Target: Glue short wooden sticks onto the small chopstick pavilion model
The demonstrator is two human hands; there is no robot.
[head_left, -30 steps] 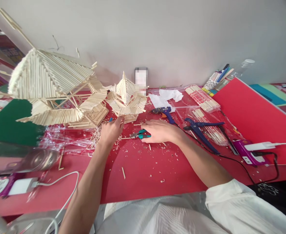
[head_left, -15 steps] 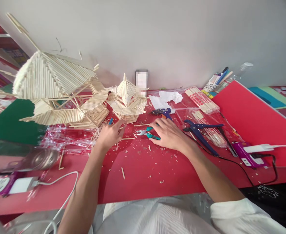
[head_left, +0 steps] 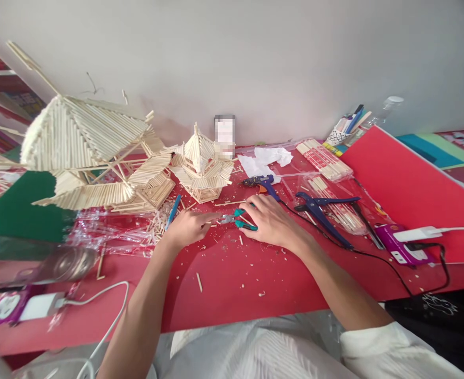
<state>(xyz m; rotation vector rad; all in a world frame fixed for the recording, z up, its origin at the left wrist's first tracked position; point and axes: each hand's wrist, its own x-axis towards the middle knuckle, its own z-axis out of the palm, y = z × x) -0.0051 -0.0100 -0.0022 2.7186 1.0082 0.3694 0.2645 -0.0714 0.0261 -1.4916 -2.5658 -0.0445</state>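
My right hand [head_left: 273,220] is closed around the teal handles of small cutting pliers [head_left: 246,220], whose metal jaws point left. My left hand [head_left: 188,227] is pinched just left of those jaws. Between its fingertips is a thin wooden stick [head_left: 213,225], mostly hidden by the fingers. Beyond the hands stands a small pavilion model [head_left: 202,173] built of sticks. To its left is a much larger stick pavilion [head_left: 93,131] with a ribbed roof. A blue pen-like tool [head_left: 173,210] lies behind my left hand, beside a heap of stick offcuts [head_left: 158,223].
A blue glue gun [head_left: 264,181] and dark blue ratchet cutters [head_left: 322,213] lie to the right, near packs of sticks [head_left: 325,159]. A purple power strip [head_left: 403,245] with cables sits farther right. Crumpled clear plastic [head_left: 109,229] lies left. Wood scraps dot the red table [head_left: 224,295].
My left hand has moved right, up to the pliers' jaws, and has taken hold of a thin stick. The blue pen-like tool is now more exposed. The view has shifted slightly.
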